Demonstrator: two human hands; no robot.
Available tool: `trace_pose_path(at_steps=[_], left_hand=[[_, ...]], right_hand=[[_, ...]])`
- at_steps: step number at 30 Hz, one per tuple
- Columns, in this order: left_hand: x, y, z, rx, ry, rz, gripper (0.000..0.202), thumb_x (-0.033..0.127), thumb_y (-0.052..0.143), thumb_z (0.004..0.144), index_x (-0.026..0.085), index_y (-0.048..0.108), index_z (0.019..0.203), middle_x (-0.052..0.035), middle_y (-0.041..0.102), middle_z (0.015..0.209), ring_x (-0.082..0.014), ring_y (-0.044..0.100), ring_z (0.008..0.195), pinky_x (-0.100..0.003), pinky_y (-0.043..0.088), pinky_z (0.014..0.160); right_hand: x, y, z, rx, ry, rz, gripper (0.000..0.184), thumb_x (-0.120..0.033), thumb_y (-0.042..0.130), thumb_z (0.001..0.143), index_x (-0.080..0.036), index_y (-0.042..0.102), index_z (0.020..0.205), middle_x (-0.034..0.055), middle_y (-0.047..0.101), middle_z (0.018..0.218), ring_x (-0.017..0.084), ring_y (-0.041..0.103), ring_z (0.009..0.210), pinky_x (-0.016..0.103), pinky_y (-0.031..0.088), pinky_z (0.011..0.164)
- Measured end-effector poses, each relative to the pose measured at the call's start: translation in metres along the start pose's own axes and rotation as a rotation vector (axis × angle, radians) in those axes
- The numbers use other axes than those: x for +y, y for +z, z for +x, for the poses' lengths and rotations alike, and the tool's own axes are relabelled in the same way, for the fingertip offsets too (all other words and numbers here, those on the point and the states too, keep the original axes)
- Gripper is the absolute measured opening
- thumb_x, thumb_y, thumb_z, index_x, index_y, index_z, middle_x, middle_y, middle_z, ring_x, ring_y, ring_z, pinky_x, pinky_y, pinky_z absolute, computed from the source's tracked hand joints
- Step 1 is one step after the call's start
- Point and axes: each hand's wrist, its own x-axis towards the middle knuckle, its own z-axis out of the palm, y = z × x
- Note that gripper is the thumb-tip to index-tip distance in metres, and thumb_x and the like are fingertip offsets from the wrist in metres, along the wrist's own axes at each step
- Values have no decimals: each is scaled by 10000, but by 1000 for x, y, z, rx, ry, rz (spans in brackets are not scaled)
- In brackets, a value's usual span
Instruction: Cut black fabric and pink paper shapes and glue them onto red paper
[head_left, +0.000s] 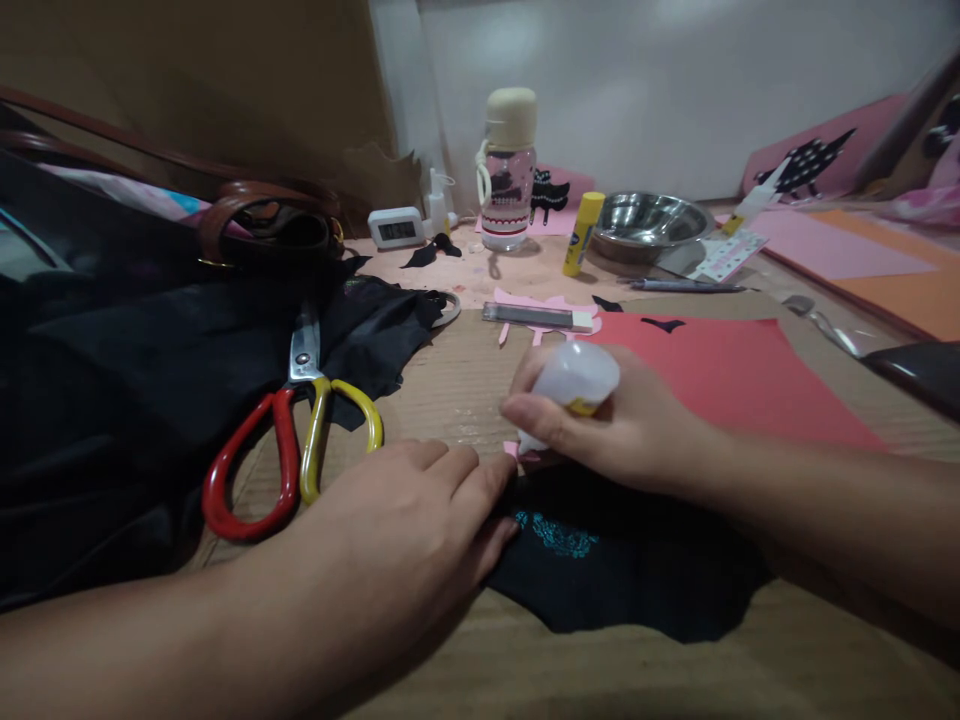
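Observation:
My right hand point(637, 420) is wrapped around a translucent white glue bottle point(576, 375), tipped with its nozzle down at a small pink paper piece point(513, 450). My left hand point(420, 510) has its fingers bent together, with thumb and index finger at the edge of a black cloth point(645, 570) with a teal print. The index fingertip is close beside the pink piece, which is partly covered by the nozzle and fingers. Scissors point(302, 360) with one red and one yellow handle lie left of my left hand.
Black material point(90, 400) and a brown-strapped bag point(262, 215) fill the left. Red paper point(720, 370), a box cutter point(536, 317) and a pink cut-out point(517, 334) lie beyond my hands. Farther back stand a yellow glue stick point(583, 235), a drinking bottle point(508, 170) and a metal bowl point(651, 220).

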Motion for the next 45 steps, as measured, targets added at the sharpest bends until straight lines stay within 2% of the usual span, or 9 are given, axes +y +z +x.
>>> trace_pose_path(at_steps=[5, 9, 15, 21, 25, 28, 32, 36, 45], left_hand=[[0, 2, -2, 35, 7, 34, 310, 225, 388, 1013, 94, 653, 1106, -88, 706, 819, -272, 660, 661, -429, 560, 567], [0, -1, 0, 3, 28, 53, 347, 215, 391, 1014, 53, 625, 1212, -111, 731, 886, -269, 683, 706, -433, 580, 619], [1, -4, 2, -61, 10, 56, 329, 231, 446, 1003, 60, 645, 1201, -73, 707, 767, -257, 662, 608, -406, 551, 542], [0, -2, 2, -25, -8, 44, 314, 236, 467, 996, 69, 658, 1182, -61, 707, 767, -248, 667, 614, -395, 547, 550], [0, 0, 0, -18, -4, 46, 312, 246, 471, 994, 80, 657, 1183, -55, 707, 763, -244, 669, 613, -387, 542, 544], [-1, 1, 1, -15, 2, 59, 318, 250, 469, 993, 79, 652, 1189, -51, 699, 741, -241, 658, 588, -387, 538, 535], [-1, 2, 2, 4, -7, 40, 316, 253, 482, 989, 76, 643, 1195, -57, 703, 759, -247, 668, 603, -395, 549, 546], [-2, 1, 1, 3, -27, 10, 313, 257, 492, 986, 83, 639, 1201, -53, 707, 766, -253, 677, 613, -406, 559, 548], [-1, 2, 0, 1, -12, 23, 329, 254, 460, 1000, 73, 625, 1219, -73, 731, 824, -262, 698, 655, -425, 589, 579]], right_hand=[[0, -2, -2, -54, -200, -169, 439, -540, 694, 878, -211, 528, 641, -19, 571, 591, 121, 498, 522, 262, 363, 499], [2, -3, -2, 18, -68, -22, 487, -624, 690, 857, -227, 516, 635, -20, 539, 581, 139, 503, 538, 271, 388, 502], [6, -4, 3, 311, 72, 144, 498, -696, 661, 843, -230, 593, 682, -12, 542, 631, 153, 530, 586, 283, 435, 536], [13, -5, 10, 274, -159, 42, 194, -285, 767, 856, -221, 678, 1015, 37, 683, 1120, 201, 633, 1004, 303, 504, 838], [18, -3, 11, 210, -118, 213, 225, -260, 655, 924, -214, 577, 1130, 4, 633, 915, 146, 598, 718, 286, 495, 650], [15, -1, 9, 213, -68, 339, 195, -344, 651, 938, -220, 532, 1029, -29, 574, 764, 141, 569, 637, 275, 489, 581], [9, 1, 6, 250, 3, 351, 328, -462, 728, 891, -248, 480, 895, -65, 529, 662, 109, 507, 527, 244, 431, 496], [7, 0, 4, 215, 30, 312, 421, -556, 760, 835, -248, 473, 817, -69, 503, 626, 102, 462, 516, 232, 382, 467], [11, -2, 2, 183, -8, 127, 523, -689, 596, 892, -215, 497, 696, -35, 472, 639, 122, 474, 590, 254, 384, 522]])
